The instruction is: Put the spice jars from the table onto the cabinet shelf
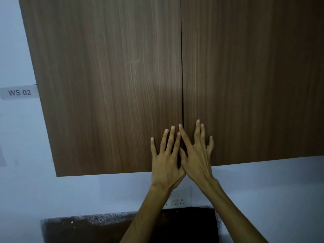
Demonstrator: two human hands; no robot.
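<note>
Two hands lie flat on the shut cabinet (122,76) doors by the centre seam. Left hand (165,160) and right hand (196,155) each have an open grip, fingers spread, holding nothing. No spice jars show.

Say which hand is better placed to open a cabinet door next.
Roughly even. Left hand lies flat on the left door, right hand on the right door, both beside the centre seam. Doors look shut; no handles visible.

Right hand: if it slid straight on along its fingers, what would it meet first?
Nothing, apparently: the right hand lies flat on the right cabinet door, fingers pointing up its bare face; no handle shows.
</note>
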